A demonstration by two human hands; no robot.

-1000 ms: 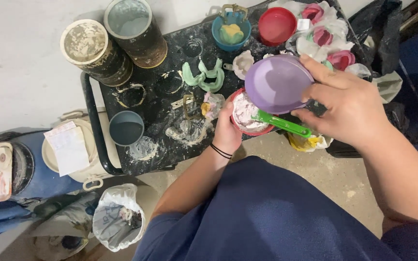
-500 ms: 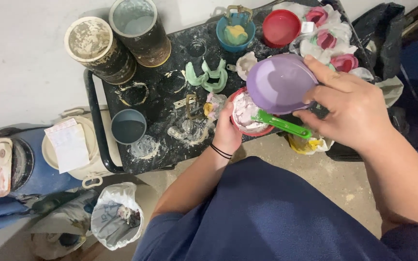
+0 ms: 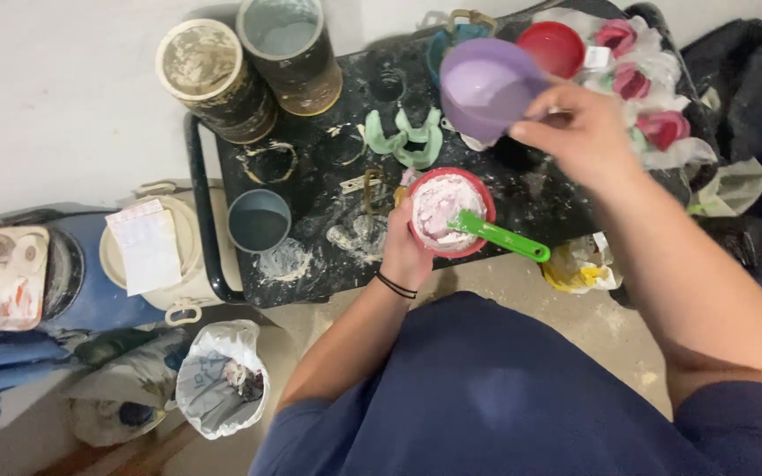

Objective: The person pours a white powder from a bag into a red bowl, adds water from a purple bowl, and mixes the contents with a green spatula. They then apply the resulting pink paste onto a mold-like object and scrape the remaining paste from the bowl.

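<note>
The left hand (image 3: 406,251) cups the red bowl (image 3: 445,210); the right hand (image 3: 579,132) pinches a purple cup (image 3: 485,84) above it, mid-mixing; stirring with the green spatula (image 3: 497,235) seems due.

Single head camera looks steeply down, seemingly close, over the black tray (image 3: 310,264).

The left hand (image 3: 407,251) is curled in a grasp, thumb side up, near the front edge of the bench, a dark band on its wrist and the forearm running back toward the body. The right hand (image 3: 579,132) reaches further across toward the back right corner, fingers pinched closed, arm extended.
</note>
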